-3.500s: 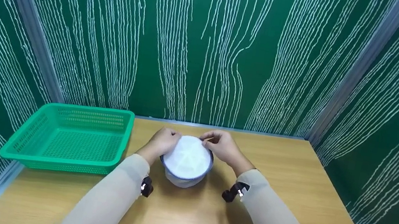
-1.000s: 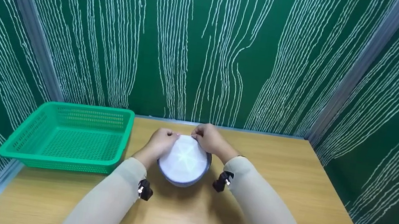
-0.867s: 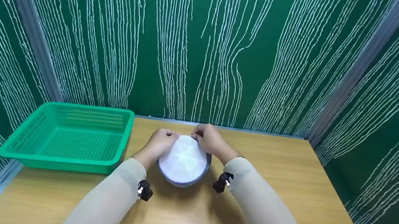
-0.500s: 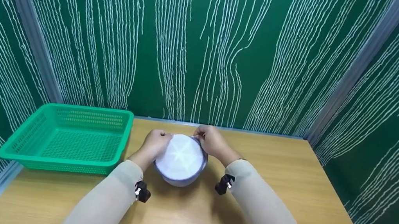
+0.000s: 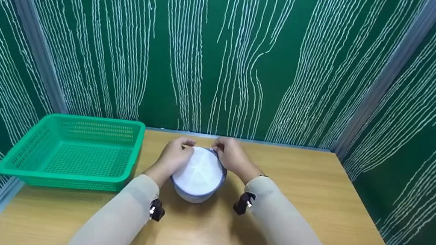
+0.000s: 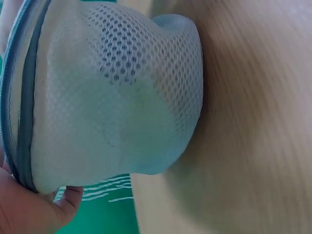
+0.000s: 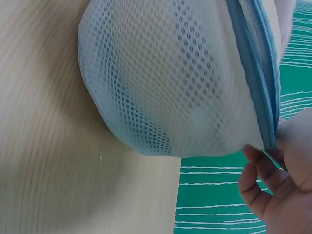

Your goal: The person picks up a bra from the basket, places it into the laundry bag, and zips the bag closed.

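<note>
A round white mesh laundry bag [image 5: 198,172] with a blue-grey zipper band around its top edge stands on the wooden table. Its pale flat top faces up in the head view. My left hand [image 5: 175,155] grips the far left edge of the bag, thumb on top; the left wrist view has its fingertips at the band's end. On the far right edge my right hand [image 5: 232,155] pinches the zipper band [image 7: 257,78] between thumb and fingers. Through the mesh wall [image 6: 117,97] something pale green shows dimly inside the bag.
A green plastic basket [image 5: 81,182] with slotted walls stands to the left, close to my left forearm. Green panels with white wavy lines [image 5: 245,57] enclose the back and sides of the table [image 5: 301,174].
Over the whole span the bag has shifted slightly left, and my right hand has moved left along its far edge. In the last half second my left hand has moved slightly right and changed its grip.
</note>
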`<state>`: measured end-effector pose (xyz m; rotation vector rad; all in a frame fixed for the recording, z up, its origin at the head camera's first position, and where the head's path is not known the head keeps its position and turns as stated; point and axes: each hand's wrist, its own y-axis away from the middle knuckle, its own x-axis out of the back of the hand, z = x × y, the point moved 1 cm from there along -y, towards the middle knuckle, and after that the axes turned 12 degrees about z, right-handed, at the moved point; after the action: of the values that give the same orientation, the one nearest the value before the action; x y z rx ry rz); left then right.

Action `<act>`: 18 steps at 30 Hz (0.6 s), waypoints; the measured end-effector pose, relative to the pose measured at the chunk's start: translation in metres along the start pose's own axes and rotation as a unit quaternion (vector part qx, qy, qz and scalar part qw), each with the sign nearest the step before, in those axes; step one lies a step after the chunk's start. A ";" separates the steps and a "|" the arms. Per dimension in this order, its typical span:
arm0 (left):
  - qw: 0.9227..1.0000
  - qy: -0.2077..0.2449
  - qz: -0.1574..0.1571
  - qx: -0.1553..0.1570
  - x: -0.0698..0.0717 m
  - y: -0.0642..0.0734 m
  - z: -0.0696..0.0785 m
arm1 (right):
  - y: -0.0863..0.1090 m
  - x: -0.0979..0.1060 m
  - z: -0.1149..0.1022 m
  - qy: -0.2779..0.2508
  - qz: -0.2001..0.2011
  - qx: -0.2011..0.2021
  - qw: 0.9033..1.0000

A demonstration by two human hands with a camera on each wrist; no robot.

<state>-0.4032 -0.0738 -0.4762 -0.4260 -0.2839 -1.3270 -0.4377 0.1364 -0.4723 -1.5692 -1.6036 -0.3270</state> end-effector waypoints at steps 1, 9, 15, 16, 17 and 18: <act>1.000 -0.006 -0.009 -0.009 -0.001 0.000 0.002 | 0.000 -0.001 0.000 0.000 0.001 0.000 1.000; 0.996 -0.065 -0.043 -0.046 -0.009 -0.001 0.011 | 0.000 -0.004 -0.007 -0.004 -0.007 0.024 1.000; 0.995 -0.077 -0.040 -0.051 -0.011 -0.003 0.012 | 0.001 -0.004 -0.007 0.004 -0.008 0.016 1.000; 0.995 -0.079 -0.041 -0.051 -0.011 -0.003 0.011 | 0.001 -0.004 -0.007 0.006 -0.010 0.013 1.000; 0.994 -0.081 -0.042 -0.052 -0.011 -0.004 0.011 | 0.002 -0.004 -0.007 0.006 -0.011 0.012 1.000; 0.994 -0.083 -0.042 -0.052 -0.012 -0.004 0.010 | 0.002 -0.004 -0.007 0.008 -0.013 0.010 1.000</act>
<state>-0.4093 -0.0598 -0.4717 -0.6191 -0.3750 -1.3952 -0.4338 0.1295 -0.4716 -1.5284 -1.6121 -0.3360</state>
